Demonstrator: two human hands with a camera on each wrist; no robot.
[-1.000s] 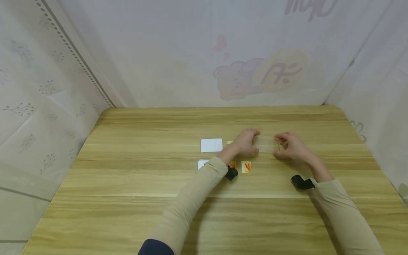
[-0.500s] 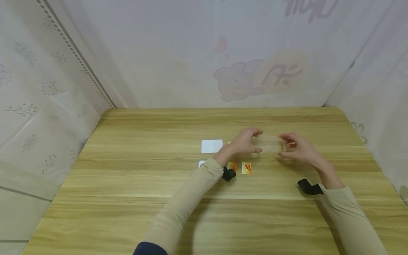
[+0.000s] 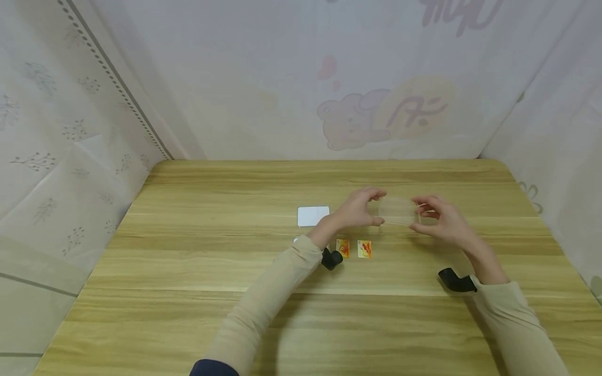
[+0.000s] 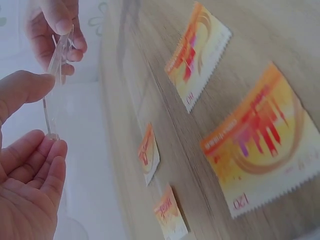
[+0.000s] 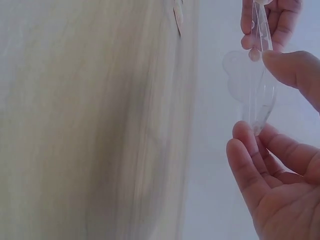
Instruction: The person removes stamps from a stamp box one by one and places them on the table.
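A flat, see-through plastic case (image 3: 397,211) is raised above the table between both hands. My left hand (image 3: 355,209) pinches its left end, thumb on the near edge and fingers on the far one. At the right end my right hand (image 3: 444,222) grips it the same way. Edge-on in the wrist views, the clear case (image 5: 260,95) shows two thin layers; whether they are joined I cannot tell. Below the left hand lie several orange and yellow postage stamps, including one marked 120 (image 4: 260,145) and one marked 80 (image 4: 197,55).
A white card-like rectangle (image 3: 313,216) lies left of the left hand. A second white piece is mostly hidden under the left forearm. Black wrist mounts (image 3: 456,280) jut from both sleeves. The wooden table (image 3: 211,209) ends at a printed curtain (image 3: 244,104) behind.
The case and right hand have shifted slightly right from a second ago, then held nearly still. The left forearm has drawn a little left, uncovering more of one stamp.
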